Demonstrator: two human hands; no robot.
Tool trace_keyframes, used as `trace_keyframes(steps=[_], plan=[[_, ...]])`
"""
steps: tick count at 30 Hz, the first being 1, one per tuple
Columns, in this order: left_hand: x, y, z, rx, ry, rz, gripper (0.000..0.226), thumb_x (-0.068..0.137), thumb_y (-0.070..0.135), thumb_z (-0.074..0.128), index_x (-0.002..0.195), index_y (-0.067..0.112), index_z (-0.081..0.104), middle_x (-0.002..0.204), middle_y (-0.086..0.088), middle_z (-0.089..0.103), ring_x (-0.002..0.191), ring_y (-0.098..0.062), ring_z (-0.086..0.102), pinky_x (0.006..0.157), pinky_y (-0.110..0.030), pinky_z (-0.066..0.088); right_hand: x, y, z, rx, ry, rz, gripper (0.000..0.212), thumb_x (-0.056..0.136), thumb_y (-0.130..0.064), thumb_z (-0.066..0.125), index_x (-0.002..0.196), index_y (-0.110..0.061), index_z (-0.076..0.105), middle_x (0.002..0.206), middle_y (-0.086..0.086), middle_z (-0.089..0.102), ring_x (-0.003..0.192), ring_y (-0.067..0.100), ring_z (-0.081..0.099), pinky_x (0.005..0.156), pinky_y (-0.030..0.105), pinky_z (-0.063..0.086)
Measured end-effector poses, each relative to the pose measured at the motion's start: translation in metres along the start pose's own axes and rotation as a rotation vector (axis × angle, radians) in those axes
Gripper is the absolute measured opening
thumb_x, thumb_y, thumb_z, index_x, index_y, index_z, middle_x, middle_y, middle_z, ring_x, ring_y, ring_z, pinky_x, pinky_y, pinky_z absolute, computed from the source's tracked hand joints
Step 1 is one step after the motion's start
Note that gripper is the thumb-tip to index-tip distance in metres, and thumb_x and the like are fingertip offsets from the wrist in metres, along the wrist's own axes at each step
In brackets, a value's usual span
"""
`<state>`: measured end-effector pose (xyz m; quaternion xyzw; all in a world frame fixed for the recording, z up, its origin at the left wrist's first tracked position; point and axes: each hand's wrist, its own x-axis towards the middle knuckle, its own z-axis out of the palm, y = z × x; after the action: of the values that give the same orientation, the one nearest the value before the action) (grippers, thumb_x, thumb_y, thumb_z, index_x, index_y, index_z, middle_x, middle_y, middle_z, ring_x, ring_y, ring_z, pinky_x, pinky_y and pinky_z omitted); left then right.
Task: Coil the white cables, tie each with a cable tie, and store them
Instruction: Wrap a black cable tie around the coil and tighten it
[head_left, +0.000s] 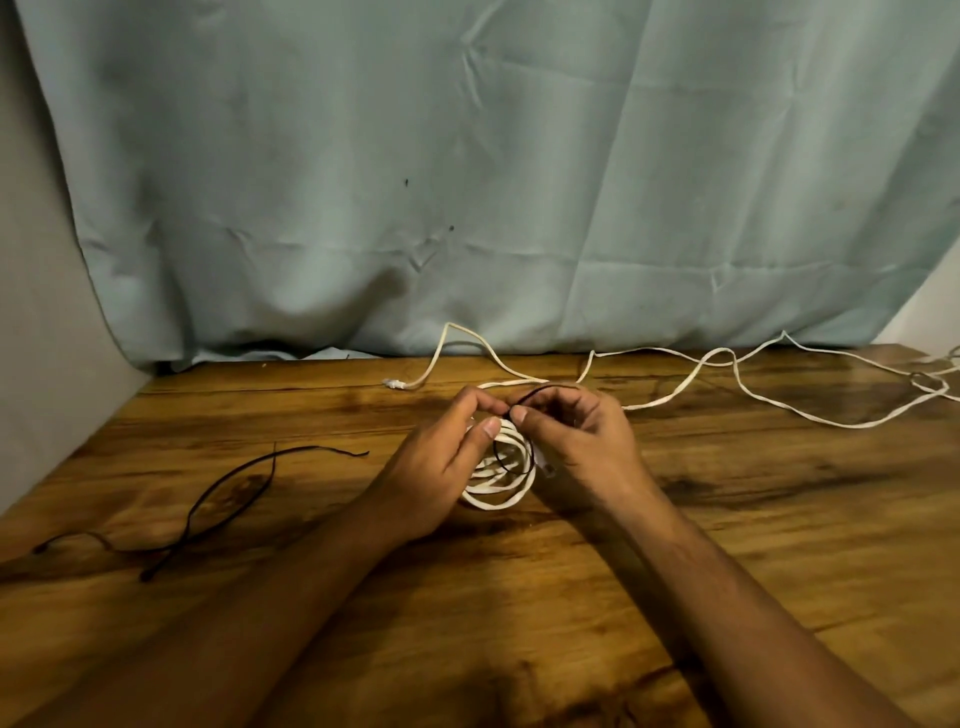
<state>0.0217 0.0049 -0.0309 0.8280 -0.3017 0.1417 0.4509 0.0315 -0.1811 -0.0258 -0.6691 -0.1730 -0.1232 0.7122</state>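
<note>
Far to the left of the coiled white cable (501, 487), some spare black ties (208, 496) lie loose on the wooden table (779, 545). They cross over each other.

The left hand (436, 467) is just left of the coil. Its fingers are curled over the top of the coil and its thumb presses on the loops, so it holds the coil.

The coil rests on the table between the two hands. A black cable tie (532, 392) goes around its loops.

The right hand (582, 441) is just right of the coil. Its thumb and finger pinch the tie at the top of the coil.

Behind the coil, a loose white cable (727, 364) lies on the table. It has a small plug at its left end and runs far off to the right. A pale blue cloth (467, 182) hangs behind the coil.
</note>
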Motion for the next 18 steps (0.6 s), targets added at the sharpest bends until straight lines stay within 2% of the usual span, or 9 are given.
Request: trace_keyframes(steps=[3,5,6,8,10,12,14,16,18], plan=[[0.001,0.001,0.002,-0.019,0.000,-0.009,0.016,0.110,0.032,0.043,0.120,0.030,0.055,0.064,0.016,0.051,0.059,-0.005,0.046,0.058,-0.035,0.037,0.002,-0.004,-0.003,-0.068,0.067,-0.055,0.007,0.093,-0.008,0.073,0.087,-0.012,0.074,0.084,0.020,0.072,0.075,0.028,0.062,0.070,0.042,0.050],[0.001,0.002,0.003,-0.015,-0.011,-0.010,0.017,0.110,0.034,0.041,0.120,0.033,0.055,0.064,0.015,0.050,0.059,-0.011,0.047,0.058,-0.039,0.038,0.007,-0.008,-0.007,-0.025,0.202,-0.110,0.015,0.097,-0.004,0.068,0.085,-0.014,0.067,0.076,0.004,0.071,0.073,0.016,0.065,0.069,0.029,0.054],[0.001,0.002,0.003,-0.010,-0.019,-0.008,0.018,0.110,0.036,0.040,0.121,0.035,0.055,0.064,0.012,0.048,0.059,-0.020,0.047,0.058,-0.044,0.039,0.010,-0.009,-0.011,0.017,0.257,-0.130,0.016,0.098,-0.003,0.065,0.086,-0.014,0.065,0.075,0.000,0.069,0.072,0.014,0.066,0.068,0.024,0.055],[0.001,0.000,0.003,-0.018,-0.027,-0.009,0.020,0.108,0.039,0.039,0.120,0.038,0.055,0.066,0.004,0.046,0.062,-0.034,0.048,0.058,-0.052,0.041,0.013,-0.011,-0.015,0.071,0.298,-0.126,0.015,0.100,-0.003,0.062,0.089,-0.013,0.064,0.075,-0.001,0.069,0.068,0.013,0.066,0.064,0.020,0.055],[0.002,-0.001,0.003,-0.030,-0.024,-0.018,0.021,0.107,0.041,0.038,0.120,0.038,0.055,0.069,-0.008,0.048,0.066,-0.037,0.049,0.060,-0.055,0.044,0.010,-0.012,-0.016,0.087,0.248,-0.088,0.012,0.099,-0.002,0.063,0.093,-0.012,0.064,0.080,0.004,0.071,0.070,0.014,0.067,0.061,0.017,0.052],[0.001,0.000,0.003,-0.040,-0.014,-0.030,0.022,0.106,0.043,0.038,0.120,0.038,0.055,0.074,-0.017,0.051,0.070,-0.039,0.051,0.063,-0.057,0.046,0.007,-0.008,-0.014,0.105,0.152,-0.031,0.012,0.094,0.000,0.069,0.096,-0.011,0.068,0.086,0.007,0.072,0.077,0.019,0.067,0.067,0.022,0.054],[0.001,0.000,0.002,-0.051,0.000,-0.034,0.021,0.106,0.042,0.039,0.119,0.038,0.055,0.073,-0.015,0.052,0.069,-0.036,0.052,0.064,-0.057,0.047,0.005,-0.002,-0.010,0.098,0.049,0.024,0.014,0.086,-0.006,0.078,0.099,-0.011,0.074,0.091,0.013,0.074,0.085,0.030,0.068,0.080,0.042,0.058],[0.001,0.001,0.002,-0.066,0.001,-0.033,0.021,0.106,0.041,0.040,0.118,0.035,0.056,0.069,-0.008,0.050,0.066,-0.031,0.051,0.064,-0.056,0.046,0.002,0.002,-0.006,0.026,-0.013,0.007,0.013,0.084,-0.013,0.080,0.097,-0.011,0.077,0.096,0.022,0.074,0.089,0.039,0.068,0.089,0.063,0.055],[0.001,0.000,0.003,-0.078,-0.004,-0.035,0.022,0.105,0.042,0.040,0.118,0.033,0.056,0.069,-0.013,0.048,0.066,-0.035,0.049,0.062,-0.057,0.045,0.001,0.003,-0.005,-0.016,-0.022,-0.017,0.009,0.087,-0.011,0.078,0.095,-0.008,0.077,0.097,0.026,0.074,0.089,0.038,0.069,0.089,0.066,0.054]])
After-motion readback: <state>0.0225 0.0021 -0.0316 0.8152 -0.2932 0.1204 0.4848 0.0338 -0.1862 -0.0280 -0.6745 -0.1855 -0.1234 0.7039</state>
